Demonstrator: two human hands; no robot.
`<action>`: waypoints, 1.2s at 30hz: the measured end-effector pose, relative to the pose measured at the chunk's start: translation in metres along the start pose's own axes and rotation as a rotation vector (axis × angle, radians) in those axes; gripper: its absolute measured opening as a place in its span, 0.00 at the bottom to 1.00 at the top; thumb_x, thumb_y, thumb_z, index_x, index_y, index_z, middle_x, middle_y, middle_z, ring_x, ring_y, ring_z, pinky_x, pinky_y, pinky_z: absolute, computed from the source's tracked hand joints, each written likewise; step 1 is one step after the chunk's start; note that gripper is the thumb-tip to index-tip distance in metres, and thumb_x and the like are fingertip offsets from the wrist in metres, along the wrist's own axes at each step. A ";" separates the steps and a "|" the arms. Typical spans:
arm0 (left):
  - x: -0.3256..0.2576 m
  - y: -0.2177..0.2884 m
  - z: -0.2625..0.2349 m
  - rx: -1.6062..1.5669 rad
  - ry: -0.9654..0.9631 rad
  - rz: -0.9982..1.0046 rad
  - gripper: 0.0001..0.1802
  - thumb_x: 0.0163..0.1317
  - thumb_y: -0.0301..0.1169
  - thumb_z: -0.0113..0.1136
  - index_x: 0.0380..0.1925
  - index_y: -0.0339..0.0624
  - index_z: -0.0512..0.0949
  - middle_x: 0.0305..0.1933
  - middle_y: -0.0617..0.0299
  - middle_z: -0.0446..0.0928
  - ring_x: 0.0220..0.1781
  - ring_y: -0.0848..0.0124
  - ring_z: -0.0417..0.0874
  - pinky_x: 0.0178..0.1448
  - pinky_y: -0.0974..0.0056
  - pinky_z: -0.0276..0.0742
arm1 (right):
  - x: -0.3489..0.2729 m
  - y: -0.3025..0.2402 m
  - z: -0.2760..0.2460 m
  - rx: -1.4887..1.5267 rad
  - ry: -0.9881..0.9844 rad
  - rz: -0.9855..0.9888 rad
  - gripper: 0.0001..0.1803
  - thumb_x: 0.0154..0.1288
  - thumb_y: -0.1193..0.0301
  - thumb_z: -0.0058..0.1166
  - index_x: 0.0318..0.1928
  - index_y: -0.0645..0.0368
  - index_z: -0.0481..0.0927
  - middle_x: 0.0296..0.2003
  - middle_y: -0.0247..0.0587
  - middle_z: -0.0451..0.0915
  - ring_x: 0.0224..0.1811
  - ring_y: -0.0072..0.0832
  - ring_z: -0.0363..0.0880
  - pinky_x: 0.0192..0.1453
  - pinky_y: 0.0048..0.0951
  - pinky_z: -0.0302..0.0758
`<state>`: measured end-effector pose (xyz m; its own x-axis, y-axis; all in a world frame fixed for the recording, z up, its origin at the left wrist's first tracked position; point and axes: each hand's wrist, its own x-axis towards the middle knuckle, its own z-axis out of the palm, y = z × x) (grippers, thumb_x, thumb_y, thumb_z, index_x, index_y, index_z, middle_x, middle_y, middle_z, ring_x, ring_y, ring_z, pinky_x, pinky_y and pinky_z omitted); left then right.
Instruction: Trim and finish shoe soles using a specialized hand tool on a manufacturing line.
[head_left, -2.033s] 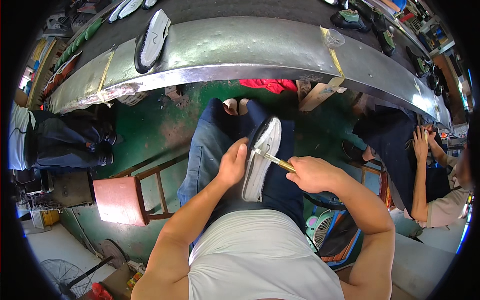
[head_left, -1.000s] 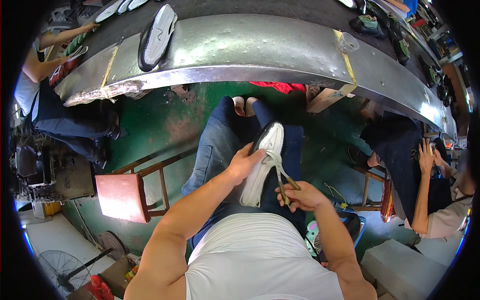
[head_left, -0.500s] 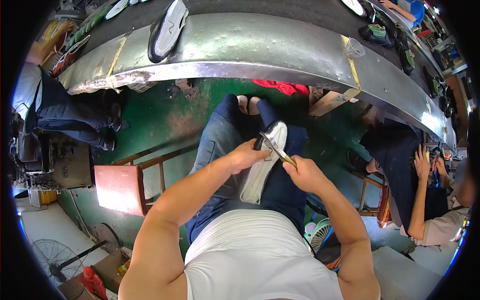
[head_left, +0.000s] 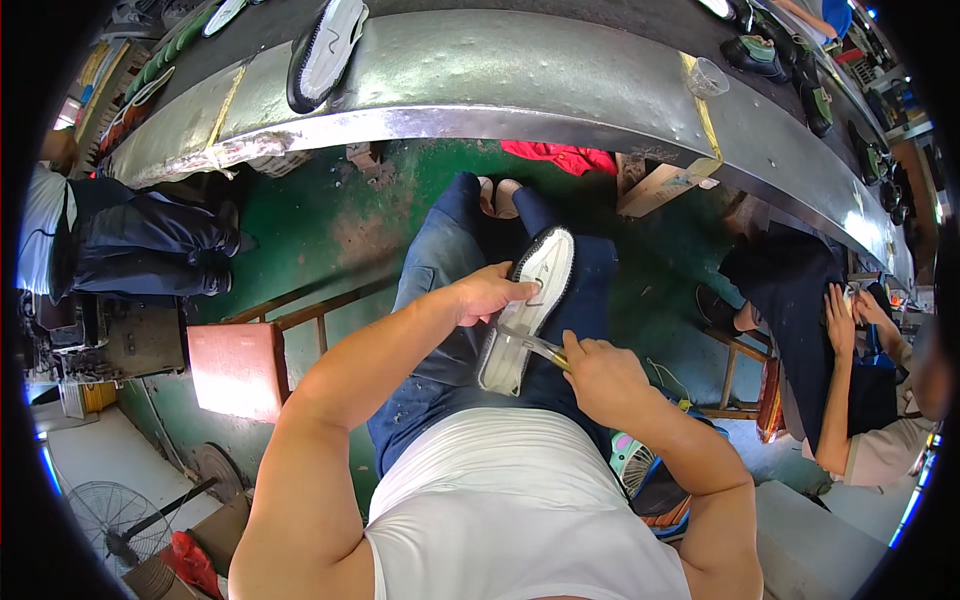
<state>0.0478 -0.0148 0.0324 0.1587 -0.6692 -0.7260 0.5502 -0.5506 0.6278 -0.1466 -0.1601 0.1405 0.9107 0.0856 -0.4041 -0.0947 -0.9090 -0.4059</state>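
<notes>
While the left hand [head_left: 487,292] grips the white rubber shoe sole w/ black rim [head_left: 527,308] over the lap, right hand [head_left: 600,372] is closed on a thin yellow-handled brush [head_left: 535,345] — imo keep strokes even, sole steady.

A shoe-making workshop: soles and shoes [head_left: 326,50] ride a long curved metal conveyor bench [head_left: 520,75], with seated workers along it and wooden stools [head_left: 240,365] below on green floor.

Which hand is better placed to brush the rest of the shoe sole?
Right. The right hand already holds the brush against the sole; the left hand is occupied steadying the shoe's edge.
</notes>
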 end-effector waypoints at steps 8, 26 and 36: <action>-0.003 -0.007 -0.015 -0.131 0.010 0.081 0.27 0.66 0.43 0.67 0.60 0.46 0.73 0.48 0.64 0.83 0.42 0.72 0.86 0.40 0.63 0.84 | 0.009 0.026 0.079 0.348 0.316 -0.037 0.17 0.65 0.66 0.61 0.52 0.58 0.77 0.38 0.48 0.82 0.43 0.49 0.82 0.45 0.44 0.79; -0.009 -0.076 0.049 -0.033 0.264 0.546 0.47 0.69 0.26 0.57 0.79 0.44 0.39 0.74 0.49 0.62 0.75 0.63 0.63 0.78 0.62 0.55 | -0.061 0.013 0.068 0.133 0.061 0.101 0.15 0.65 0.68 0.57 0.48 0.63 0.79 0.35 0.52 0.82 0.38 0.45 0.84 0.43 0.39 0.81; -0.041 -0.106 0.041 0.132 0.168 0.432 0.54 0.70 0.33 0.58 0.79 0.45 0.26 0.83 0.47 0.36 0.84 0.55 0.41 0.83 0.60 0.43 | -0.038 0.075 0.032 1.163 -0.557 0.282 0.13 0.74 0.63 0.54 0.45 0.62 0.81 0.30 0.33 0.82 0.31 0.23 0.79 0.31 0.24 0.72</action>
<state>-0.0508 0.0504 0.0068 0.4859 -0.7670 -0.4190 0.2977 -0.3055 0.9045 -0.2008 -0.2184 0.0994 0.5428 0.3614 -0.7581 -0.7953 -0.0687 -0.6023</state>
